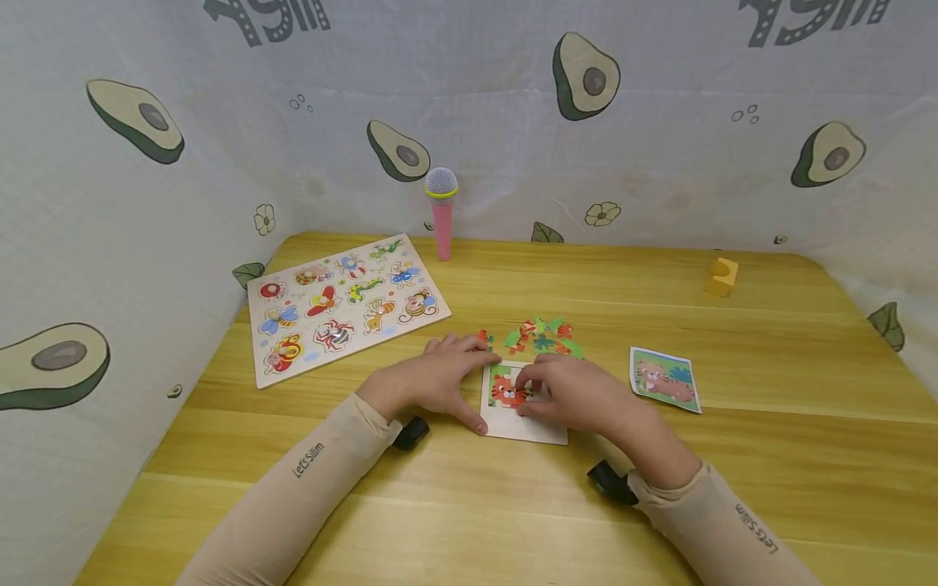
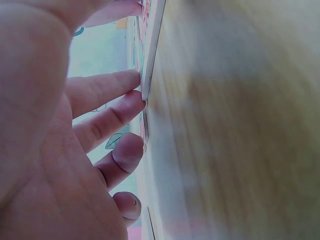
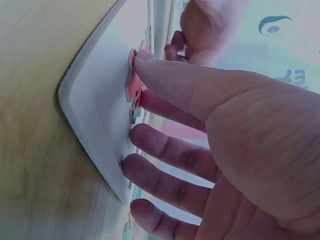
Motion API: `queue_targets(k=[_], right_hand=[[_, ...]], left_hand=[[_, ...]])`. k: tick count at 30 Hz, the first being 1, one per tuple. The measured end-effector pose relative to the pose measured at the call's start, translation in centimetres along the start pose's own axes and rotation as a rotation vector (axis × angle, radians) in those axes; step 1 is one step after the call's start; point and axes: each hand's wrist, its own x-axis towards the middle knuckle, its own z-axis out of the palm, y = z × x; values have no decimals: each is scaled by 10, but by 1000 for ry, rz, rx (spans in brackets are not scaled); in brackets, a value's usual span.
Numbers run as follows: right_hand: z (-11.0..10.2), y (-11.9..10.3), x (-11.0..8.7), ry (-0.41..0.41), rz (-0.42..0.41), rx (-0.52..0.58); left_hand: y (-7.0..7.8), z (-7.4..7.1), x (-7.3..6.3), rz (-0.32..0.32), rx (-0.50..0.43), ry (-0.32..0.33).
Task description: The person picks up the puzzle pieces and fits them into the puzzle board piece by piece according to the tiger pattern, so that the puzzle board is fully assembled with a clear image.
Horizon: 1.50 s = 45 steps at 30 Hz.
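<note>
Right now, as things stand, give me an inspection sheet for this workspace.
Surface: wood-grain tabletop.
Job's things: puzzle tray, partly filled with a tiger face; loose pieces scattered beyond it; tiger picture card to the right.
Clutter: bug peg board at the back left, pink microphone near the back edge, yellow block at the back right.
Hands: left hand touches the tray's left side; right hand pinches a reddish piece over the tray.
Cables: nothing seen.
Surroundings: avocado-print sheeting behind and at both sides.
</note>
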Motion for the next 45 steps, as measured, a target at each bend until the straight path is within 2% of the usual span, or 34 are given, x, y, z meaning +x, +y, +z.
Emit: queue_targets(k=[7, 16, 23, 32, 34, 36, 40, 42, 45], right_hand=[[0, 1, 2, -13, 41, 75], [2, 13, 4, -23, 31, 215], [1, 14, 6, -34, 14, 246], [3, 16, 7, -34, 7, 266], [3, 16, 6, -31, 7, 267], [4, 16, 7, -31, 9, 270], [4, 15, 7, -34, 20, 275], [3, 15, 7, -37, 24, 274], [3, 14, 7, -39, 24, 273]], left_hand=[[-1, 1, 1, -1, 0, -4], [0, 0, 1, -12, 1, -7], [0, 0, -1, 3, 12, 5], [-2, -3, -4, 59, 48, -8], [-5, -5, -4, 60, 37, 16], [-9, -7, -3, 46, 25, 69], [-18, -11, -1, -37, -2, 188], [-21, -12, 0, -82, -5, 213], [-24, -10, 2, -107, 8, 217]])
